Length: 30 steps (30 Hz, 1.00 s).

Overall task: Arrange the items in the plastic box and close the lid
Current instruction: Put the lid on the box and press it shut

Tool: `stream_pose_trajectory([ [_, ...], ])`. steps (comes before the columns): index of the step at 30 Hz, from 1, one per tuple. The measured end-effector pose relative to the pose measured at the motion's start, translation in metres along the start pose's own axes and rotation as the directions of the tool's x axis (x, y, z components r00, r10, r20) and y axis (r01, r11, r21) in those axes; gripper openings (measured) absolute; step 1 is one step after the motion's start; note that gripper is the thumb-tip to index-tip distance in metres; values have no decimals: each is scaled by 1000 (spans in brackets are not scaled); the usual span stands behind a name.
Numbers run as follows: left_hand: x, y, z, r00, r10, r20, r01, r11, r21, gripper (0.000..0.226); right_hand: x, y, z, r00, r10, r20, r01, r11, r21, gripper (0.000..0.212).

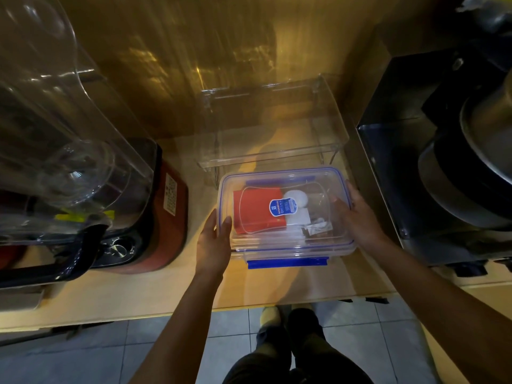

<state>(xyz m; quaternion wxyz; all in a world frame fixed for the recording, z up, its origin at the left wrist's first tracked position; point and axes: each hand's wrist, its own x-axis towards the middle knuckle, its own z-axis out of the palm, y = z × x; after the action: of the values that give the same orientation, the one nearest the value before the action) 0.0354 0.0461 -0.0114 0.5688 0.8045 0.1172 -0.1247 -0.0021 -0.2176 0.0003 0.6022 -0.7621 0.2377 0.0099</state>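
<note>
A clear plastic box [293,246] with a blue-trimmed lid [318,184] sits on the wooden counter, lid resting on top. Through the lid I see a red flat packet [257,217], a white round thing [297,198], white packets and small cables. A blue sticker [283,207] is on the lid. The front blue latch [286,263] sticks out flat. My left hand [213,242] holds the box's left side, thumb on the lid's edge. My right hand [357,214] grips the right side, fingers over the rim.
A clear plastic rack [273,128] stands just behind the box. A red appliance with a clear jug [91,189] fills the left. A dark steel unit with pots [454,162] is on the right. The counter's front edge [194,311] is near my legs.
</note>
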Motion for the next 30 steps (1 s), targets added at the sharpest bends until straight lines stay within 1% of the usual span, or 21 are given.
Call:
stream_pose_trajectory([
  [2, -1, 0, 1, 1000, 12, 2, -12, 999, 45, 40, 1, 1, -2, 1000, -18, -1, 18, 999, -29, 23],
  [5, -2, 1, 2, 997, 73, 5, -73, 978, 196, 48, 3, 5, -3, 999, -34, 7, 34, 998, -55, 27],
  [7, -3, 0, 2, 993, 117, 21, -118, 956, 269, 51, 4, 7, -3, 1000, -26, 7, 26, 998, -54, 34],
  [9, -5, -1, 3, 989, 144, 24, -144, 936, 322, 51, 3, 7, -3, 1000, -20, 4, 20, 999, -48, 36],
  [13, -8, -7, 2, 983, 180, 22, -176, 916, 361, 51, 0, 11, -5, 1000, -8, 29, 8, 1000, -11, 40],
  [16, -8, -9, 4, 985, 173, 20, -168, 917, 362, 51, -3, 15, -6, 999, -27, 39, 27, 1000, 9, 30],
  [17, -8, -8, 5, 986, 166, 10, -158, 916, 368, 51, -3, 14, -5, 999, -26, 37, 25, 1000, 6, 30],
  [18, -7, -6, 5, 983, 183, -8, -165, 903, 398, 50, -3, 14, -5, 999, -30, 22, 31, 999, -32, 33],
  [19, -5, -2, 5, 972, 235, -23, -199, 866, 459, 49, -2, 14, -5, 998, -55, -10, 54, 990, -129, 39],
  [20, -3, 3, 4, 949, 315, -15, -258, 805, 535, 50, 1, 14, -6, 993, -108, -41, 93, 958, -270, 45],
  [22, 3, 14, 5, 885, 457, 90, -402, 651, 644, 56, 6, 13, -6, 970, -239, -32, 187, 827, -530, 55],
  [23, 8, 19, 7, 861, 482, 162, -453, 582, 675, 59, 9, 12, -6, 962, -273, 0, 216, 762, -610, 58],
  [25, 22, 26, 11, 838, 473, 270, -500, 472, 726, 64, 15, 10, -3, 958, -277, 75, 248, 663, -706, 63],
  [26, 30, 27, 13, 837, 462, 295, -503, 435, 747, 66, 19, 11, -2, 959, -261, 108, 253, 623, -740, 65],
  [28, 43, 27, 15, 847, 430, 314, -487, 390, 781, 68, 24, 11, 1, 966, -218, 138, 240, 570, -786, 68],
  [30, 51, 23, 16, 864, 383, 325, -467, 373, 802, 67, 26, 11, 2, 970, -206, 128, 224, 553, -802, 68],
])
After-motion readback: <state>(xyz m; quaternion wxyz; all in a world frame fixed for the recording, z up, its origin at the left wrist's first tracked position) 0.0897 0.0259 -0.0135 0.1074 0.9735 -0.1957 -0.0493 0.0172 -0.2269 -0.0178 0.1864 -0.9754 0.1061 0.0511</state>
